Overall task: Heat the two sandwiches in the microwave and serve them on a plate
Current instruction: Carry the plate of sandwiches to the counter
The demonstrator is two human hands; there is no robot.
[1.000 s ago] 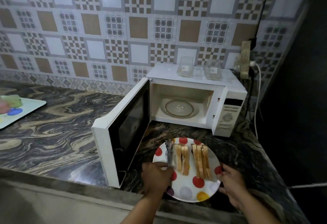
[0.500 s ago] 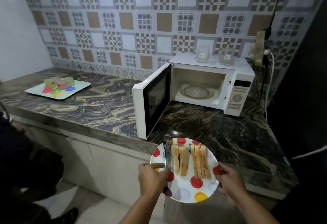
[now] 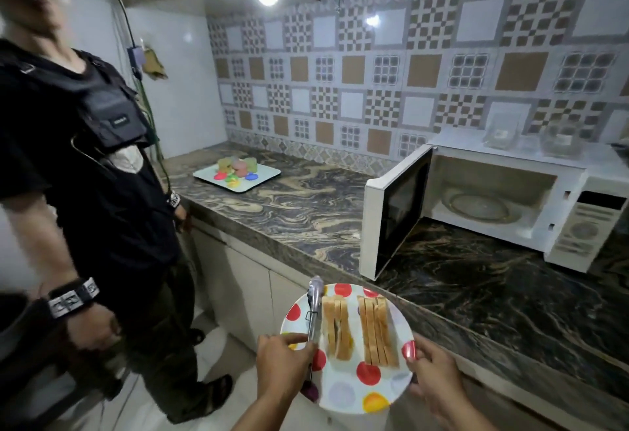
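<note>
Since the last moment you have stepped back and turned left: the plate [image 3: 354, 386] is now away from the counter [image 3: 299, 212], held out over the floor, and a second person [image 3: 85, 165] in dark clothes has come into view at 9 o'clock.

Your left hand [image 3: 280, 364] reaches in from 6 o'clock, palm down, fingers curled over the plate's left rim, with the thumb pinning a pair of metal tongs [image 3: 313, 315] against it. Your right hand [image 3: 434, 372] comes up from 5 o'clock, fingers spread and closed on the plate's right rim, thumb on top. Both hands keep the plate roughly level.

The plate is white with coloured dots. Two sandwiches lie on it side by side, each cut and stood on edge: one [image 3: 335, 326] just beside the tongs, the other [image 3: 377, 330] to its right, a narrow gap between them.

At 2 o'clock the white microwave [image 3: 575, 226] sits on the counter with its door [image 3: 396, 212] swung wide open and its glass turntable [image 3: 476, 207] bare. At 11 o'clock a tray [image 3: 265, 177] with bright items rests on the counter.
</note>
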